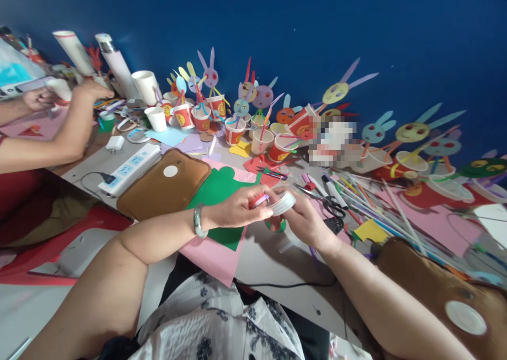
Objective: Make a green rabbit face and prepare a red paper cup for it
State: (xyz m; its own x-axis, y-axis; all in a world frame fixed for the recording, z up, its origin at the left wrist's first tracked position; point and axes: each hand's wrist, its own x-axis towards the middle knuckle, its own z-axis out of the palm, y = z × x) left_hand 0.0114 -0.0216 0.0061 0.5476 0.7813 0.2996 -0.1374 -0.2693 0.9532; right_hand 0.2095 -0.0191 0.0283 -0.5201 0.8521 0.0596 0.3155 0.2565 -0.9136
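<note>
My left hand [240,208], with a bangle [199,221] at its wrist, is closed on a small red and purple piece [259,200] whose kind I cannot make out. My right hand [308,225] grips a roll of white tape [283,203] over the table. The left thumb reaches the near edge of the roll. Below the hands, a green round bit [276,225] shows partly behind the fingers. Green paper [227,237] and pink paper [225,265] lie under and beside my left forearm.
Paper cups [235,131] with paper rabbit heads [241,107] line the blue wall. Scissors [328,204] and coloured sticks [368,201] lie right of my hands. A power strip [130,169] and brown cushion [164,183] are at left. A co-worker's arms [59,132] work at far left.
</note>
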